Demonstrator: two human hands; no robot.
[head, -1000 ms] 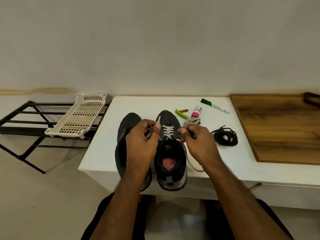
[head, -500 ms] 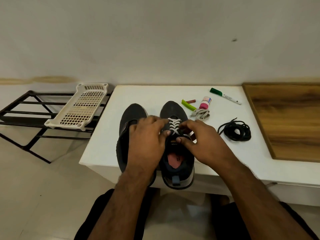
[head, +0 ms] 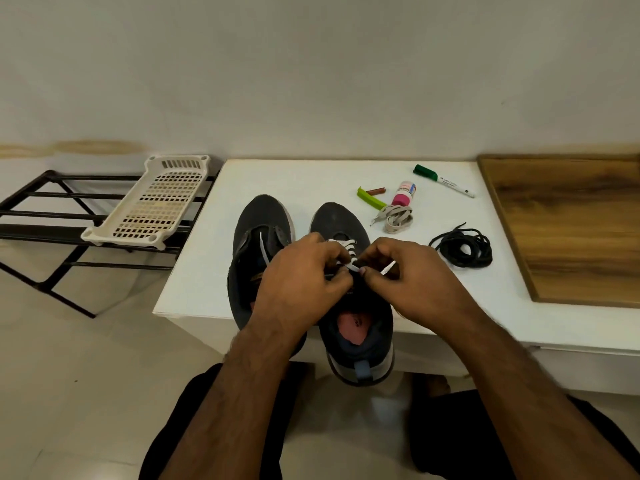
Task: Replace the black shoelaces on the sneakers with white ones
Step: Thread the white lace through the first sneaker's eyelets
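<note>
Two dark sneakers stand side by side at the front of the white table (head: 311,178), heels over its edge. The right sneaker (head: 349,223) has a white lace (head: 343,245) threaded through its front eyelets. My left hand (head: 304,275) and my right hand (head: 408,271) meet over its tongue, and each pinches a part of that white lace; one lace tip sticks out past my right fingers. The left sneaker (head: 258,220) is partly under my left hand and shows a loose white strand. A bundle of black laces (head: 464,251) lies right of the shoes. A folded white lace (head: 394,216) lies behind them.
Behind the shoes lie a green clip (head: 370,199), a small brown stick (head: 375,191), a pink-capped bottle (head: 403,194) and a green-capped marker (head: 443,180). A wooden board (head: 568,223) covers the table's right side. A cream plastic tray (head: 149,202) rests on a black rack (head: 38,216) at left.
Both hands have come closer together over the right sneaker's tongue, and the white lace ends they pull are now short. The camera has tilted, so the table sits lower in view.
</note>
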